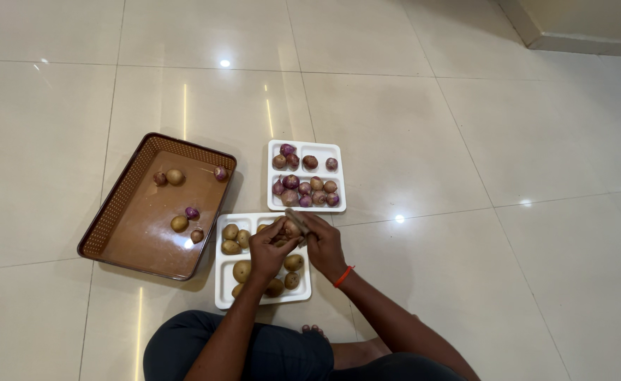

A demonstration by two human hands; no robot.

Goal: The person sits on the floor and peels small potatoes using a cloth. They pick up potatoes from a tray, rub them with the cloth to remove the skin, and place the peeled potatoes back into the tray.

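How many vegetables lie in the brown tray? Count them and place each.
6. At the brown tray's far end: a brownish onion, a potato, a purple onion. Nearer the middle: a second purple onion, a second potato, a brownish piece. None looks hidden.

White trays hold my tan potatoes and purple onions; brown lattice-walled basket; cream tile floor.

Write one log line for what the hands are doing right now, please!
left hand: holds potato | right hand: on same potato | below: white potato tray | onion tray beyond | brown tray left
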